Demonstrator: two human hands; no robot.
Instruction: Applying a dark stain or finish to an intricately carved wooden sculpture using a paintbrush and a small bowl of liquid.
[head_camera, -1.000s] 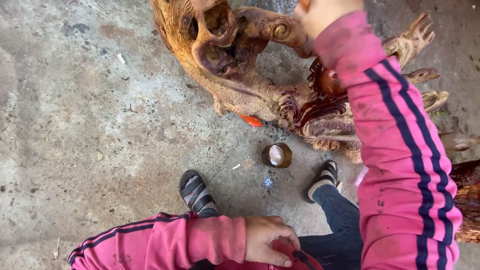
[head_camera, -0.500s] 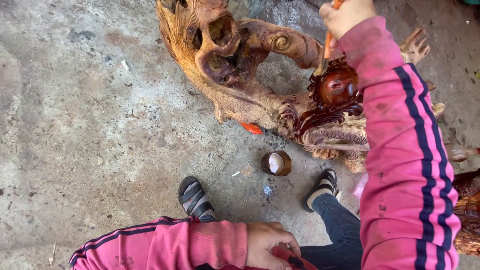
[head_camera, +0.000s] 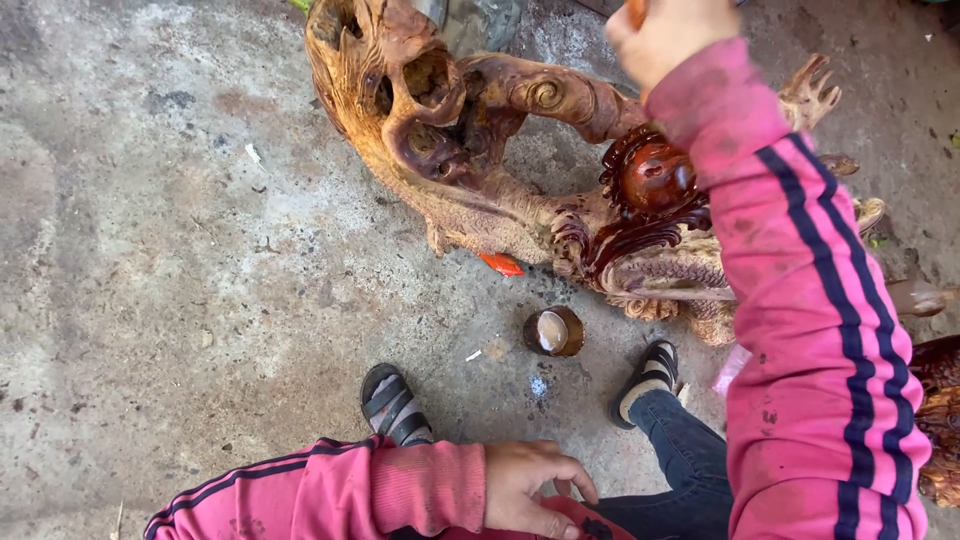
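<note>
Fingers of the right hand stay curled around an orange brush handle, now lifted off the glossy red-brown ball of the carved wooden sculpture. Left hand still rests, loosely bent, on the knee. A small round tin sits on the concrete floor; no labels show.

Packages: you are looking at one small round brown tin, open, on concrete between your feet.
Labels, signs, screens: none.
</note>
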